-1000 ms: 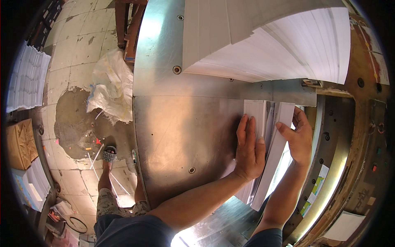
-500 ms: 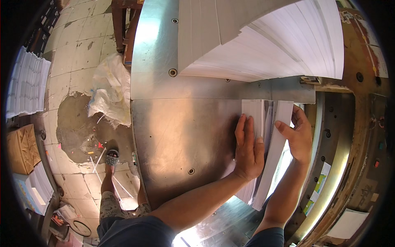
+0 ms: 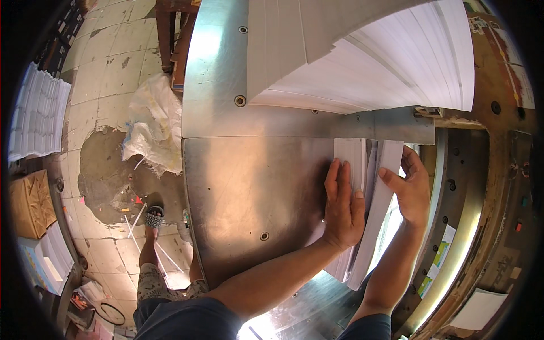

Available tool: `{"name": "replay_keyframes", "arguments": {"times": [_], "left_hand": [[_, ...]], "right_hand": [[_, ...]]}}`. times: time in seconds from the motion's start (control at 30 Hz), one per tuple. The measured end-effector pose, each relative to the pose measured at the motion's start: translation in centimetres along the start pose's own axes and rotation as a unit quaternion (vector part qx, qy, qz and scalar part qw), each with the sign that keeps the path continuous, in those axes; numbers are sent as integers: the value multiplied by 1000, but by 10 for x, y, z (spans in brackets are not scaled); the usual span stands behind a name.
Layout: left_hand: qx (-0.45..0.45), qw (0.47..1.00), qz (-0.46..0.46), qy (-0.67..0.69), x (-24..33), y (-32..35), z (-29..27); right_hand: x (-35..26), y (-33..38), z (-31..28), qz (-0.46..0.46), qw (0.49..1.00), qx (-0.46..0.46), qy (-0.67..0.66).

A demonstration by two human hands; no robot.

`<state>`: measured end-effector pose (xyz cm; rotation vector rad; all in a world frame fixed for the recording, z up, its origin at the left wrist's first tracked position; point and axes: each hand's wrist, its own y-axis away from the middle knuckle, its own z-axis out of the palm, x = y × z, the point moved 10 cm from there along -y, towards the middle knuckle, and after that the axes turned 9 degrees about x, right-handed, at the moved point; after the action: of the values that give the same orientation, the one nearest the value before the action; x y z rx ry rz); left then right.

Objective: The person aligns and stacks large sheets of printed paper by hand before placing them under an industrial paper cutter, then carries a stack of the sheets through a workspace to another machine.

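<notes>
- White paper stack (image 3: 37, 113), far left: standing well apart from me.
- Pale sack (image 3: 152, 124): lying crumpled on the floor (image 3: 105, 54), beside the counter.
- Metal counter (image 3: 238, 187): bearing the paper before me.
- My left fingers (image 3: 344, 184): lying extended along the left bundle (image 3: 350, 148), thumb apart; whether they are gripping, I cannot tell.
- Tall paper pile (image 3: 368, 73): rising beyond both bundles, blocking the space ahead.
- Right bundle (image 3: 374, 226): lying between my two sets of fingers, its long axis running away from me, far end slanting right; a dark gap is parting it from the left bundle.
- My right fingers (image 3: 415, 163), nearer it: curling around its right side, thumb pressing on top, holding it.
- Bright metal strip (image 3: 462, 243): curving past my right forearm.
</notes>
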<state>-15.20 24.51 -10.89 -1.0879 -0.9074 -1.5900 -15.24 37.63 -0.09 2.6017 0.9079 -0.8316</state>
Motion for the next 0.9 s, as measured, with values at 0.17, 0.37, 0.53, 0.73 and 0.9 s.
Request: {"name": "replay_keyframes", "arguments": {"times": [0.17, 0.37, 0.53, 0.73, 0.9], "left_hand": [[-5, 1000, -8, -9, 1, 1, 2], [5, 1000, -2, 6, -1, 0, -1], [5, 1000, -16, 11, -1, 1, -1], [-3, 1000, -17, 12, 0, 0, -1], [-8, 1000, -13, 0, -1, -1, 0]], "right_hand": [[-7, 8, 4, 6, 999, 25, 24], [-40, 19, 25, -157, 925, 125, 323], [-40, 16, 25, -149, 922, 130, 334], [-40, 15, 19, -141, 933, 128, 304], [-40, 14, 20, -122, 937, 123, 304]]}}
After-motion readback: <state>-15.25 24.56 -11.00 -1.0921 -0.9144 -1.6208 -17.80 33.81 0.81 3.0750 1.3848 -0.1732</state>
